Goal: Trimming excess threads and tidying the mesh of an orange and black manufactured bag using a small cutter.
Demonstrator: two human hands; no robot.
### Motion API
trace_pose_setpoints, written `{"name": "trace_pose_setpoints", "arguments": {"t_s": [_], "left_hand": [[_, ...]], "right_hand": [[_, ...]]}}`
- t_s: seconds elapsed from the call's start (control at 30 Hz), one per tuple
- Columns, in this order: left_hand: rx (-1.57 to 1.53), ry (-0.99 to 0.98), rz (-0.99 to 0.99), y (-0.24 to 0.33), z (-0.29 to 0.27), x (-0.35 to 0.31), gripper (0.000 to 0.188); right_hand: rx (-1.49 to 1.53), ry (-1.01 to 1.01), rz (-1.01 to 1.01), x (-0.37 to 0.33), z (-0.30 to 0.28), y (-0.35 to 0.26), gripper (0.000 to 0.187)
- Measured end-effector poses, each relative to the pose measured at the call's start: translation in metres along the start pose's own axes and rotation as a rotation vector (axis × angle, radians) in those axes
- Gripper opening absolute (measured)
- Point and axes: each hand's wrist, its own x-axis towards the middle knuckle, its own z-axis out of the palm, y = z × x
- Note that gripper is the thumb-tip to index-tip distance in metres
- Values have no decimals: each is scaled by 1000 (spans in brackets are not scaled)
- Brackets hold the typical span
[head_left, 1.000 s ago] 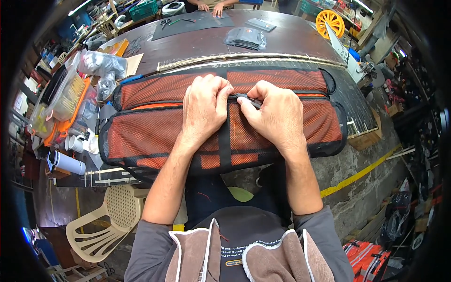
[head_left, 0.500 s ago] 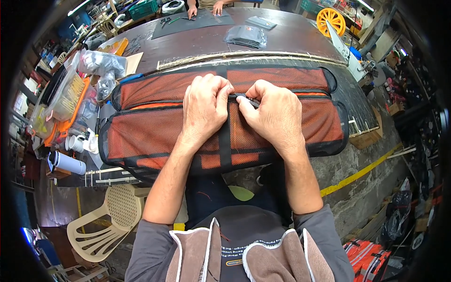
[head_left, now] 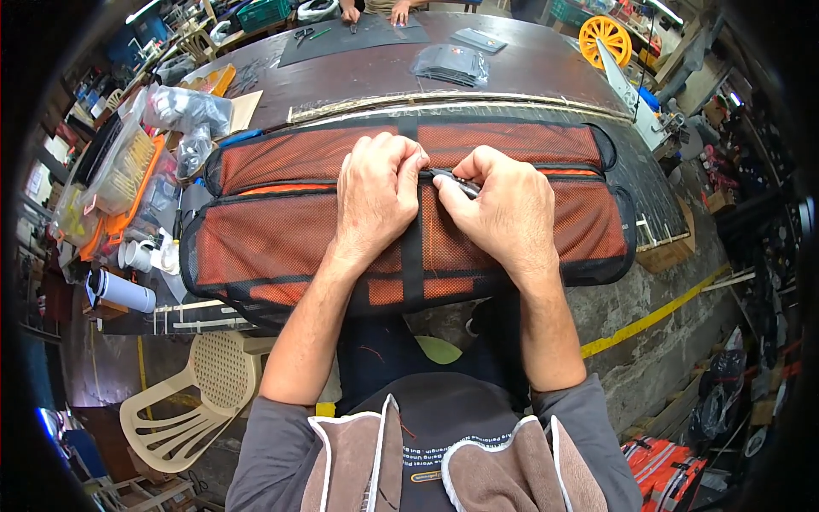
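A long bag [head_left: 273,239] of black mesh over orange cloth, edged in black binding, lies across the near side of the table. A black webbing strap [head_left: 411,264] runs down its middle, crossing a lengthwise black zipper seam [head_left: 572,171]. At that crossing my left hand [head_left: 375,192] is closed, thumb and forefinger pinching the dark edge of the strap or seam. Close on its right, my right hand [head_left: 503,205] is closed round a small dark hand tool [head_left: 465,185], with its tip at the same spot. My fingers hide most of the tool, so its kind is unclear.
At left stand clear plastic boxes [head_left: 124,175] with orange trim, a white tumbler [head_left: 124,293] and a beige plastic chair [head_left: 213,375]. Grey packets [head_left: 448,64] lie on the far table. Another person's hands [head_left: 399,12] rest beyond, by a dark sheet [head_left: 358,41] with scissors [head_left: 303,34].
Both hands stay at the strap crossing. My right hand has tilted slightly, and more of the dark tool shows between its thumb and fingers. The whole view has shifted a little.
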Motion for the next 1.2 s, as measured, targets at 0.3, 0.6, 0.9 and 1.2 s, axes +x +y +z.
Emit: {"name": "trace_pose_setpoints", "arguments": {"t_s": [0.3, 0.6, 0.9, 1.2], "left_hand": [[-113, 43, -62, -2, -4, 0, 10], [-655, 254, -115, -13, -28, -5, 41], [-61, 189, -64, 0, -47, -38, 23], [448, 150, 180, 0, -36, -35, 16]], "right_hand": [[-59, 45, -101, -1, 13, 4, 25], [376, 222, -145, -27, 24, 29, 23], [389, 285, -197, -27, 5, 36, 29], [-156, 158, -453, 4, 4, 46, 17]]}}
